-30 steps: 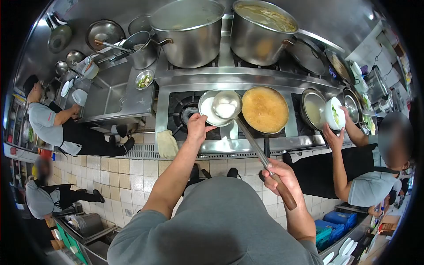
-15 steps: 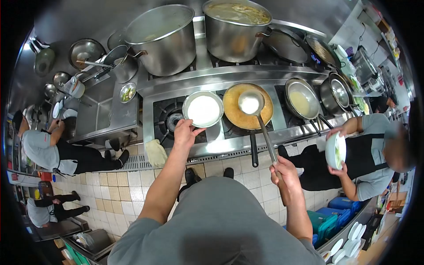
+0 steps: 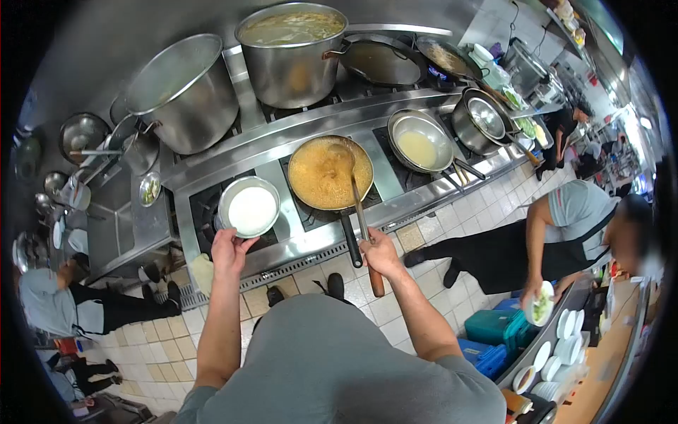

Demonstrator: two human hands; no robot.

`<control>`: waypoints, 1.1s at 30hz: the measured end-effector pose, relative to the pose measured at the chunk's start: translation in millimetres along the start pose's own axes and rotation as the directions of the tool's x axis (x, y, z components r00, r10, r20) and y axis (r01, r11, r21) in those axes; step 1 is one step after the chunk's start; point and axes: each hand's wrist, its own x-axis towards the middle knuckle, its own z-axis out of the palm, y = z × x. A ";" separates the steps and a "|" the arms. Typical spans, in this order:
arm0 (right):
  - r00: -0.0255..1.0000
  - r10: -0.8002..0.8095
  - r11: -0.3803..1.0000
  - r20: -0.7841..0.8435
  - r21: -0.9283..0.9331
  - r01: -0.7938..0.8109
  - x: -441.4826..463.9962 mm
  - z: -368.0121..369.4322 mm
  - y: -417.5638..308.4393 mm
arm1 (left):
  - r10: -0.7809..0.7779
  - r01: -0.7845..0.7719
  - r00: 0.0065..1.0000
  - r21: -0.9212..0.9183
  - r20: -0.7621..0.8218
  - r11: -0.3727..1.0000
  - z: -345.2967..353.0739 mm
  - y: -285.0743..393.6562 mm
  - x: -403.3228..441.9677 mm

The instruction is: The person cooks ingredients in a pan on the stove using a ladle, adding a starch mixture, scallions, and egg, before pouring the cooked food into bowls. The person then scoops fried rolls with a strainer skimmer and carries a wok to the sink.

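My left hand (image 3: 232, 249) is closed on the near rim of a metal bowl (image 3: 224, 210) of white liquid, held over the left burner. In my right hand (image 3: 381, 253) is the long handle of a ladle (image 3: 359, 206), its wooden end sticking out below my fist. The ladle's head sits down in the orange-brown sauce (image 3: 318, 173) of a frying pan (image 3: 290, 185), mostly hidden by it. That pan rests on the middle burner, its black handle (image 3: 351, 244) pointing towards me.
Two large stockpots (image 3: 185, 99) (image 3: 293, 74) stand at the back. To the right are a pan with a strainer (image 3: 436, 134) and stacked pans (image 3: 462, 131). A co-worker (image 3: 579, 219) at the right holds a bowl of greens (image 3: 541, 304). Blue and green bins (image 3: 494, 326) stand behind.
The ladle has gone from above the pan, filled with white liquid, down into the sauce. My view has turned right. The co-worker has lowered the bowl of greens towards the counter.
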 end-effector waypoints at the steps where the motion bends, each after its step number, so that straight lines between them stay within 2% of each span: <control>1: 1.000 -0.002 1.000 -0.003 0.019 0.002 -1.0 3.5 -1.0 | -0.004 0.005 1.000 0.008 -0.009 1.000 1.6 1.4 -2.4; 2: 0.997 0.066 0.963 0.039 0.258 -0.073 -3.3 6.7 0.6 | -0.004 0.004 1.000 0.028 -0.005 1.000 3.3 2.6 -3.8; 4: 0.974 0.197 0.741 0.110 0.634 -0.221 -20.3 8.1 -18.0 | -0.005 0.005 1.000 0.003 -0.019 1.000 4.0 2.6 -6.6; 5: 0.950 0.232 0.619 0.210 0.722 -0.311 -28.0 0.4 -27.0 | 0.003 -0.003 1.000 0.018 -0.029 1.000 1.8 1.6 -5.6; 7: 0.901 0.123 0.387 0.417 0.816 -0.430 -15.5 -15.4 -13.8 | 0.006 -0.005 0.999 0.028 -0.032 1.000 -2.5 -0.9 -1.0; 8: 0.895 0.120 0.383 0.430 0.812 -0.441 -17.4 -16.4 -9.3 | -0.002 0.004 0.999 0.041 -0.032 0.999 -4.0 -0.6 -0.4; 10: 0.942 0.126 0.554 0.310 0.766 -0.326 -35.4 -17.9 -23.6 | 0.005 -0.003 0.999 0.055 -0.039 0.999 4.1 2.1 -3.7; 11: 0.941 0.126 0.553 0.315 0.765 -0.330 -41.9 -19.2 -28.9 | 0.001 0.001 0.999 0.065 -0.038 0.998 6.0 3.1 -5.3; 13: 0.973 0.091 0.756 0.211 0.622 -0.205 -50.4 -22.6 -35.0 | -0.010 0.011 1.000 0.060 -0.020 0.998 0.3 1.3 -0.1; 17: 0.991 0.050 0.854 0.126 0.508 -0.108 -49.6 -35.1 -26.7 | 0.015 -0.016 1.000 0.140 0.003 0.990 21.2 5.1 3.9; 19: 0.998 -0.031 0.931 0.051 0.364 0.010 -45.8 -41.3 -21.7 | 0.027 -0.029 1.000 0.185 0.014 0.982 39.4 7.8 5.8; 23: 0.998 -0.056 0.961 0.030 0.273 0.046 -46.1 -56.8 -27.5 | 0.060 -0.069 0.997 0.234 0.044 0.970 65.0 5.6 25.2; 25: 0.998 -0.069 0.988 0.013 0.137 0.066 -43.6 -64.9 -33.2 | 0.076 -0.107 0.990 0.266 0.122 0.958 75.9 2.3 37.8; 26: 0.997 -0.072 0.987 0.016 0.143 0.069 -38.0 -68.8 -30.8 | 0.085 -0.122 0.988 0.316 0.130 0.941 81.7 0.8 45.0; 27: 0.985 -0.163 0.983 -0.053 -0.090 0.158 -29.5 -72.1 -24.8 | 0.088 -0.126 0.988 0.321 0.130 0.939 88.2 -1.1 51.9; 28: 0.960 -0.263 0.921 -0.100 -0.322 0.219 -19.7 -74.9 -16.8 | 0.101 -0.148 0.983 0.339 0.154 0.929 95.8 -3.4 57.4; 29: 0.960 -0.262 0.923 -0.100 -0.316 0.219 -3.4 -76.5 -1.4 | 0.110 -0.168 0.978 0.358 0.177 0.919 103.1 -5.9 62.3; 31: 0.794 -0.601 0.685 -0.090 -0.570 0.454 28.8 -79.7 23.0 | 0.114 -0.173 0.977 0.354 0.182 0.919 121.5 -10.8 68.1; 32: 0.796 -0.599 0.689 -0.093 -0.566 0.452 37.7 -82.2 27.9 | 0.120 -0.181 0.977 0.381 0.178 0.906 131.0 -12.7 70.0; 33: 0.899 -0.435 0.849 -0.057 -0.359 0.388 44.1 -78.9 24.0 | 0.127 -0.190 0.976 0.408 0.175 0.893 140.7 -14.4 70.7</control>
